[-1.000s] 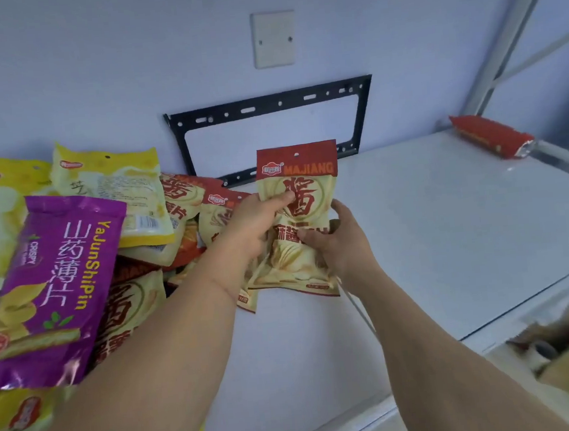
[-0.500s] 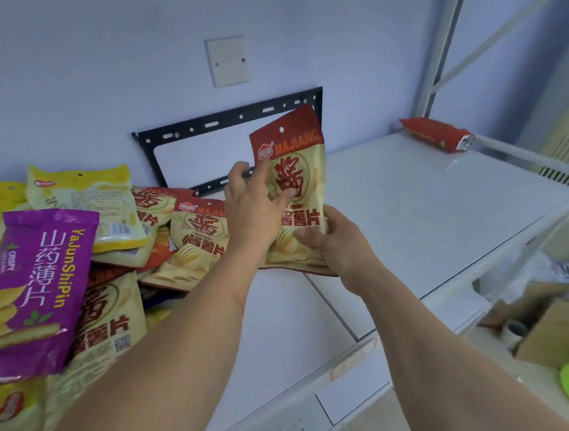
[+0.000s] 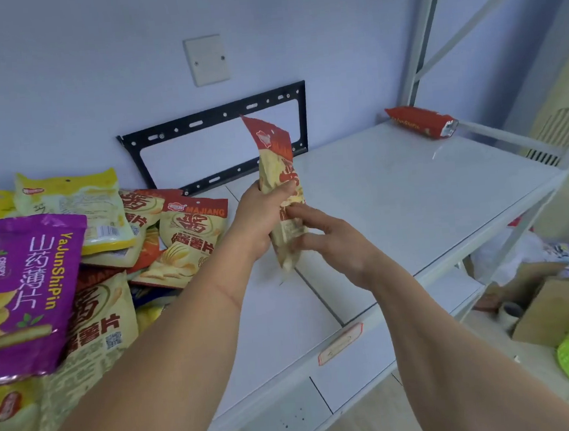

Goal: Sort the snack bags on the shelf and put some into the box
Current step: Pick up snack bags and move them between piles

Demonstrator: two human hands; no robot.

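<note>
Left hand (image 3: 254,218): fingers wrapped round the middle of the cream-and-red snack bag (image 3: 282,188), held upright, edge-on, above the shelf (image 3: 413,204).
Right hand (image 3: 333,242): fingers loosely spread, tips touching the bag's lower half, not closed on it.
Handling: looks light, puffy, crinkly film; contents likely brittle, so hold by the seams or lightly at the middle, no squeezing.
Pile (image 3: 84,263): heaped at shelf's left.
Writing: "MAJIANG" on one pile bag (image 3: 192,237); purple bag (image 3: 28,289) reads "YaJunShiPin", "CRISPY".
Cardboard box (image 3: 552,308): down right, below the shelf.
</note>
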